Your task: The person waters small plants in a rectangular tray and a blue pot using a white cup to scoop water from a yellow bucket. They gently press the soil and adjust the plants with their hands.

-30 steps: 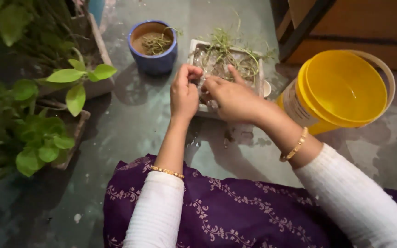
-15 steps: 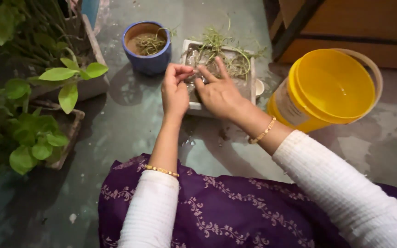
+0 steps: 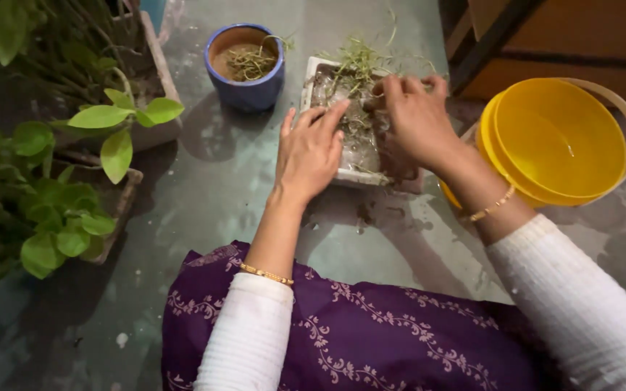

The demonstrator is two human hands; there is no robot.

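Note:
A white rectangular planter (image 3: 317,73) stands on the floor in front of me, filled with wet soil and thin green stems (image 3: 357,56). My left hand (image 3: 311,150) lies flat over its left side, fingers spread and pointing at the soil, holding nothing. My right hand (image 3: 417,117) hovers over the planter's right side with its fingers curled down, pinching some of the stems near the far edge. Both wrists carry gold bangles, and the sleeves are white.
A blue round pot (image 3: 246,85) with soil and a few sprigs stands left of the planter. A yellow bucket (image 3: 561,142) sits close on the right. Leafy green plants (image 3: 74,137) in troughs line the left. Purple patterned cloth (image 3: 371,333) covers my lap.
My left hand has opened and now lies flat on the planter. My right hand has moved right and farther back, onto the stems.

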